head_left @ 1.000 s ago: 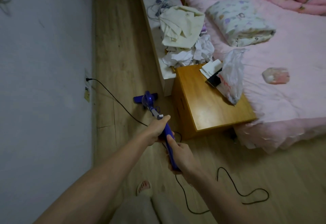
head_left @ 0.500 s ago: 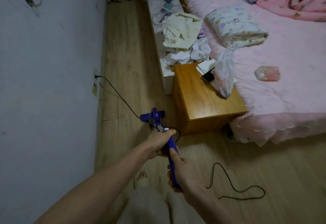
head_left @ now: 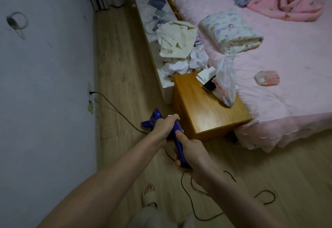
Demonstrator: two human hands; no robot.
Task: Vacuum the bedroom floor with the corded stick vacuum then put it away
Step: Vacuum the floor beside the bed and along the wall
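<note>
I hold a purple stick vacuum [head_left: 156, 120] with both hands. My left hand [head_left: 164, 127] grips the upper shaft. Behind it, my right hand [head_left: 190, 153] grips the purple handle, thumb lying along its top. The vacuum's floor head [head_left: 145, 123] sits on the wooden floor [head_left: 124, 62] just left of a wooden nightstand; most of the shaft is hidden by my hands. Its black cord [head_left: 115, 108] runs from a wall socket [head_left: 90, 93] on the left across the floor and loops behind me at lower right.
The wooden nightstand [head_left: 206, 112] stands right of the vacuum, against a pink bed [head_left: 287, 84]. A low white bench [head_left: 152, 17] piled with clothes lines the bed's side. The white wall [head_left: 45, 84] bounds the narrow floor strip. My slippered foot [head_left: 150, 195] is below.
The vacuum has been drawn back toward me along the floor strip; its head now lies beside the nightstand's front corner. Both hands keep their grip.
</note>
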